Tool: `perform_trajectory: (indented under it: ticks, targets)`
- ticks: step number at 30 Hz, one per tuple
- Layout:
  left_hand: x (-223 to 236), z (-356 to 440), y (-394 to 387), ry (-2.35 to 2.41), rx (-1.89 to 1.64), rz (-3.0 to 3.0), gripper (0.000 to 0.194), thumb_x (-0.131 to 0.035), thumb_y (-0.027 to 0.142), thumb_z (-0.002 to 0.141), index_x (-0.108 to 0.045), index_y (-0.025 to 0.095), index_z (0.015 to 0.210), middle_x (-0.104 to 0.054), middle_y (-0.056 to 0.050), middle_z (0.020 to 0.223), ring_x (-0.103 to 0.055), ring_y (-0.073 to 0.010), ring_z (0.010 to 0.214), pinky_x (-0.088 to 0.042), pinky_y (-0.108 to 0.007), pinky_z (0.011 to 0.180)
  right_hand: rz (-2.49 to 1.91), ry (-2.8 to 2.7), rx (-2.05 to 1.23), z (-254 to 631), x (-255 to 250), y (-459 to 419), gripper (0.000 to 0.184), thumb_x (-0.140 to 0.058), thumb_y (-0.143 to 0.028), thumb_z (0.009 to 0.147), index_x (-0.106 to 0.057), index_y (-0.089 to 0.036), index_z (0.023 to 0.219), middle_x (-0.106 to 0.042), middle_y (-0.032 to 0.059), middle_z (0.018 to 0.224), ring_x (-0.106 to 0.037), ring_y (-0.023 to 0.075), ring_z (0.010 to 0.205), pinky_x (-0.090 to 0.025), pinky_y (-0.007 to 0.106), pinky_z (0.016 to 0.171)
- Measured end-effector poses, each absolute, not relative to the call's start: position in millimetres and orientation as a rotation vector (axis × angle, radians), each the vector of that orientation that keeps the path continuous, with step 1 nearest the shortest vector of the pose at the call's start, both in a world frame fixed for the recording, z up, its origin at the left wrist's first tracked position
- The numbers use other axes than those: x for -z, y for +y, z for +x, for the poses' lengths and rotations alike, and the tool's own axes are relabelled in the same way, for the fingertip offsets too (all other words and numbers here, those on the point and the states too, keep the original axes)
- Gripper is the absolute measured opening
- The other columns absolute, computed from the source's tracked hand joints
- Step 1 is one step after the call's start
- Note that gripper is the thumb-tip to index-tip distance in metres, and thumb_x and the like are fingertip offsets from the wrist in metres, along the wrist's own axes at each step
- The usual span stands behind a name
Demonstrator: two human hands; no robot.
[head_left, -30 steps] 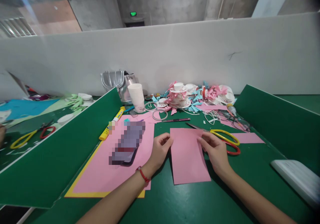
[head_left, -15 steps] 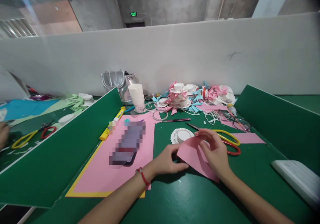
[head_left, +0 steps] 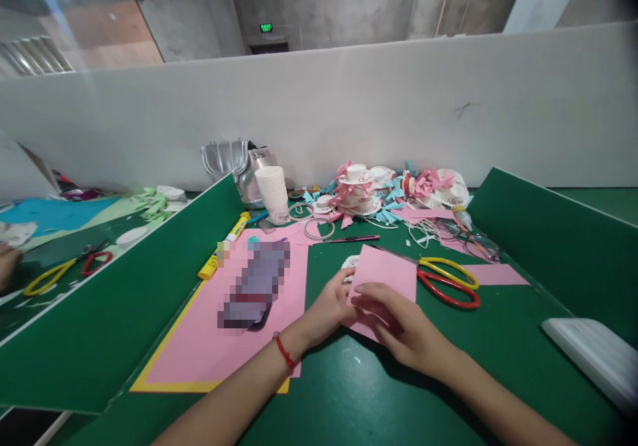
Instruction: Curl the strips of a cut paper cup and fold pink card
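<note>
Paper (head_left: 386, 270), pink, is sitting pinched in the left hand (head_left: 327, 312); the half-open right hand (head_left: 415, 334) is seemingly barely touching it, that slackness risking crooked creases.

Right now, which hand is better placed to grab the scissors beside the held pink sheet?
Right hand, I'd say: it's nearer, and the scissors' handles lie on its side. The left hand is at the pink sheet's left edge.

from near above the green table (head_left: 349, 393), the head view looks forward and down.
</note>
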State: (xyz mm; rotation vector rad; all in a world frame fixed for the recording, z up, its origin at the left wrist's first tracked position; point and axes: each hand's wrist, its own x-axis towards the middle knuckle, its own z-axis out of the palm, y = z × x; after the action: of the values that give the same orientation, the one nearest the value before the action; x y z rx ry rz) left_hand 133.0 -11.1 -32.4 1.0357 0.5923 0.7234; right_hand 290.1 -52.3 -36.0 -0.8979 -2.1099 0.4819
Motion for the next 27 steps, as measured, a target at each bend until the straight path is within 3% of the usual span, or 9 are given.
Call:
perform_trajectory:
  ticks: [3, 6, 9, 12, 15, 20, 27]
  targets:
    - [34.2, 131.4, -6.2, 0.689, -0.813, 0.994, 0.054, -0.06, 0.003, 0.055, -0.046, 0.018, 0.105, -0.06, -0.001, 0.076, -0.053, -0.0106, 0.06, -0.037, -0.021, 0.055, -0.928, -2.202, -0.325, 293.4, 30.2, -53.0, 0.044, -0.045, -0.016, 0.078, -0.037, -0.021, 0.121, -0.053, 0.011, 0.115, -0.048, 0.0211, 0.107, -0.041, 0.036, 0.088]
    - [35.8, 130.1, -2.2, 0.779, -0.997, 0.995, 0.034, -0.06, 0.007, 0.058, -0.055, 0.015, 0.09, -0.061, -0.003, 0.082, -0.055, -0.0149, 0.075, -0.04, -0.025, 0.068, -0.955, -2.358, -0.206, 296.3, 24.6, -52.8, 0.056, -0.055, -0.026, 0.074, -0.035, -0.02, 0.126, -0.047, 0.0126, 0.123, -0.042, 0.0244, 0.113, -0.036, 0.042, 0.091]
    - [36.7, 129.2, -0.1, 0.81, -1.029, 0.986, 0.015, -0.061, 0.014, 0.062, -0.059, 0.012, 0.076, -0.061, -0.004, 0.077, -0.055, -0.0158, 0.072, -0.04, -0.026, 0.068, -0.968, -2.443, -0.143, 296.4, 24.0, -50.7, 0.064, -0.057, -0.028, 0.071, -0.031, -0.019, 0.129, -0.043, 0.0134, 0.127, -0.039, 0.0258, 0.115, -0.034, 0.045, 0.091]
    - [36.5, 128.8, -0.1, 0.783, -0.993, 0.949, 0.014, -0.063, 0.017, 0.062, -0.061, 0.011, 0.074, -0.06, -0.004, 0.07, -0.054, -0.0158, 0.068, -0.041, -0.027, 0.066, -0.969, -2.44, -0.075, 296.1, 29.0, -46.9, 0.057, -0.05, -0.015, 0.074, -0.033, -0.02, 0.128, -0.046, 0.0124, 0.125, -0.04, 0.0239, 0.114, -0.035, 0.044, 0.09]
    - [35.1, 129.3, -1.4, 0.751, -0.999, 0.94, 0.013, -0.064, 0.016, 0.062, -0.061, 0.011, 0.074, -0.059, -0.003, 0.067, -0.053, -0.0148, 0.066, -0.04, -0.027, 0.065, -0.964, -2.369, 0.001, 297.7, 34.7, -44.0, 0.046, -0.041, -0.005, 0.076, -0.045, -0.022, 0.119, -0.056, 0.0099, 0.112, -0.049, 0.0207, 0.103, -0.04, 0.039, 0.084]
    - [32.0, 132.0, -3.6, 0.73, -1.007, 0.936, 0.015, -0.062, 0.015, 0.063, -0.062, 0.01, 0.078, -0.062, -0.005, 0.073, -0.054, -0.0166, 0.071, -0.04, -0.029, 0.067, -1.007, -2.328, 0.018, 298.7, 34.5, -47.0, 0.038, -0.048, -0.015, 0.076, -0.052, -0.02, 0.113, -0.059, 0.0109, 0.108, -0.052, 0.0236, 0.1, -0.042, 0.042, 0.082]
    - [40.1, 134.0, 1.2, 0.855, -1.056, 0.708, 0.008, -0.061, 0.01, 0.056, -0.054, 0.013, 0.056, -0.055, 0.001, 0.057, -0.05, -0.0118, 0.058, -0.04, -0.027, 0.063, -1.076, -2.48, -0.04, 288.0, 33.9, -51.9, 0.054, -0.05, -0.032, 0.079, -0.034, -0.021, 0.129, -0.041, 0.0122, 0.131, -0.036, 0.0259, 0.12, -0.036, 0.046, 0.093]
